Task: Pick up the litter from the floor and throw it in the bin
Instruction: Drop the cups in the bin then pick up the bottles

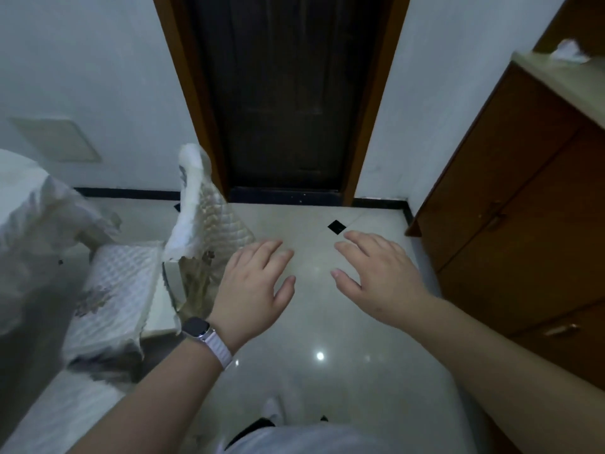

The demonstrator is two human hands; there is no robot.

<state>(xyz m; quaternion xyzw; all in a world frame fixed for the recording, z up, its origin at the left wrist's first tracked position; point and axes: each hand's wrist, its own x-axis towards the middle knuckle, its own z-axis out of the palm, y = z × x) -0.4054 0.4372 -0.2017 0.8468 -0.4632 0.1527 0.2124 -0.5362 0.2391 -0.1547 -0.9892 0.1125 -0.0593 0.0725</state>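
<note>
My left hand (253,286), with a watch on its wrist, is held out over the pale glossy floor (327,339), fingers relaxed and holding nothing. My right hand (376,273) hovers beside it, palm down and fingers spread, also holding nothing. No litter and no bin show on the visible floor. A crumpled white tissue-like thing (568,52) lies on top of the wooden cabinet at the upper right.
A dark wooden door (284,103) stands straight ahead in a brown frame. A brown cabinet (523,208) with drawers lines the right side. On the left are chairs with white quilted covers (114,290) and a glass-topped table edge (168,290).
</note>
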